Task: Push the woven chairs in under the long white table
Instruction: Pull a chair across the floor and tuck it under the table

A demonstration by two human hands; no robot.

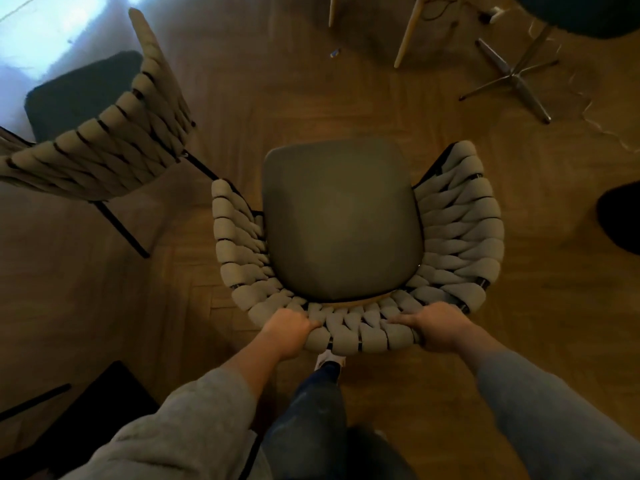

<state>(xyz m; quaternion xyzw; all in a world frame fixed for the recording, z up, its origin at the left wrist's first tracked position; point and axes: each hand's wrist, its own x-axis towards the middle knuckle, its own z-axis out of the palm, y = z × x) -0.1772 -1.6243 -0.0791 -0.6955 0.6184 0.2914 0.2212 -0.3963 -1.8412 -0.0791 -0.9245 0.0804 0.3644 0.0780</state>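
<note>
Dim, blurry frame, wide-angle warp. White table (41, 39) only shows as a blown-out bright patch top left, edges cut off, no detail. Second woven chair (104, 143) at left sits with its dark seat near that patch; its left side is cropped by the frame edge, black legs partly visible. Dark shape (620, 220) at right edge, cannot tell what it is. Dark shape (69, 410) at lower left also unclear. Top edge: pale wooden legs (408, 32) and a chrome star base (516, 74) with a dark seat above, all cut off. Small object (335, 53) on the wood floor (519, 306), too small to identify.

Near woven chair (343, 220) is centre frame, standing on open floor, well apart from the table, grey cushion facing up, backrest toward the person. Its legs are hidden under the seat.

Left hand (285, 332) grips the backrest top rim at its left, fingers curled closed over the woven cord, tips hidden in the weave. Right hand (436, 327) clamps the rim at its right, thumb lying along the top, fingers wrapped under and out of sight. Grey sleeves (194, 420), jeans leg (311, 410) and a white shoe (329, 358) below the backrest, shoe mostly hidden.
</note>
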